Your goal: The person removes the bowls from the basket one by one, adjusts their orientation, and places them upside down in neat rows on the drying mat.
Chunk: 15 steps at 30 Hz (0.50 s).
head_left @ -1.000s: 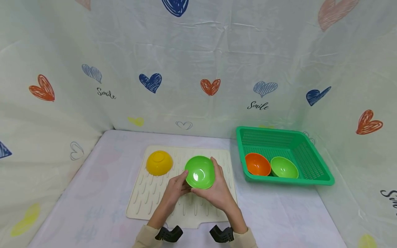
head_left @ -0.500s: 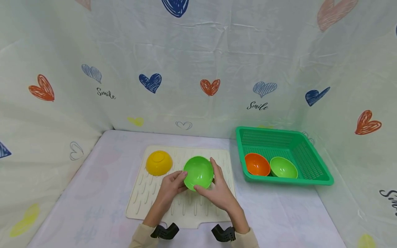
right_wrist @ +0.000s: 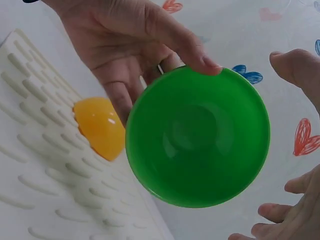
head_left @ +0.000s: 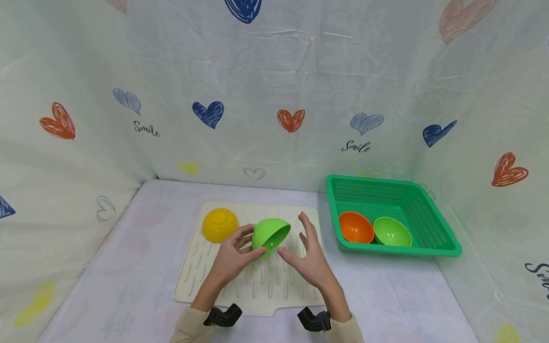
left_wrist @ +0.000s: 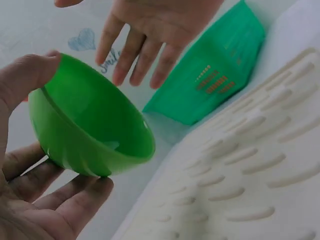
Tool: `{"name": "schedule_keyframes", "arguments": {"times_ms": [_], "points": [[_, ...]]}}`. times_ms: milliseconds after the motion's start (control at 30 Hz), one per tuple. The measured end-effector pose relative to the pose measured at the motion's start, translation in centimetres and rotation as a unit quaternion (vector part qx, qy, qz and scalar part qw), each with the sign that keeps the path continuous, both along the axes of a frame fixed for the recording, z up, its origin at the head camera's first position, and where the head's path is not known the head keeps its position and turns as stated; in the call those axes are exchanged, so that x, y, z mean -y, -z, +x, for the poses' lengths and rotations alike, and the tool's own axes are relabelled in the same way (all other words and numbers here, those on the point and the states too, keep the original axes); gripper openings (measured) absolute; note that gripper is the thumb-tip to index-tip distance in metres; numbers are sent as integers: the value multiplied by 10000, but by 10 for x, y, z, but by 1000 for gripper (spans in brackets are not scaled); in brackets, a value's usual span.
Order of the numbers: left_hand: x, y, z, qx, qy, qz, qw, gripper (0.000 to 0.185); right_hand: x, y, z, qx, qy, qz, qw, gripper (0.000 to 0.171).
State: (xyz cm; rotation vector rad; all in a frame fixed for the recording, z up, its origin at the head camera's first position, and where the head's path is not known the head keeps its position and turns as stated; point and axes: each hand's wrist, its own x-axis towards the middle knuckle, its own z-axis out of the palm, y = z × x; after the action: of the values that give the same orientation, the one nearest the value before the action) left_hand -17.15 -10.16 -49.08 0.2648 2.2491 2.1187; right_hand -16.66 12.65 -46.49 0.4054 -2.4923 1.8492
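A green bowl (head_left: 267, 234) is held above the cream ridged mat (head_left: 257, 297), tilted so that its mouth faces right. My left hand (head_left: 233, 255) grips it, thumb on the rim and fingers under its outside, as the left wrist view shows. Apart from the bowl, my right hand (head_left: 312, 259) stands at its right with fingers spread and nothing in them. In the right wrist view the inside of the bowl (right_wrist: 197, 137) faces the camera. A yellow bowl (head_left: 220, 225) lies upside down on the mat's far left, near my left hand.
At the right stands a green basket (head_left: 369, 190). Inside it an orange bowl (head_left: 356, 227) and a light green bowl (head_left: 392, 232) sit side by side, mouths up. A white cloth covers the table (head_left: 141, 257), and printed curtains (head_left: 257, 71) hang behind and at both sides.
The green bowl has turned from facing the head camera to facing right. My right hand has let go of it and moved slightly right, while my left hand keeps its hold.
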Motion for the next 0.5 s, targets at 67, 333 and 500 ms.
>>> {"name": "schedule_keyframes", "arguments": {"times_ms": [67, 333, 500], "points": [[0, -2, 0, -264, 54, -274, 9993, 72, 0, -1, 0, -10, 44, 33, 10000, 106], [0, -8, -6, -2077, 272, -2028, 9565, 79, 2, 2, -1, 235, 164, 80, 9996, 123], [0, -8, -8, -2868, 513, -2678, 9184, 79, 3, 7, -1, 492, 160, 353, 9980, 126]]}}
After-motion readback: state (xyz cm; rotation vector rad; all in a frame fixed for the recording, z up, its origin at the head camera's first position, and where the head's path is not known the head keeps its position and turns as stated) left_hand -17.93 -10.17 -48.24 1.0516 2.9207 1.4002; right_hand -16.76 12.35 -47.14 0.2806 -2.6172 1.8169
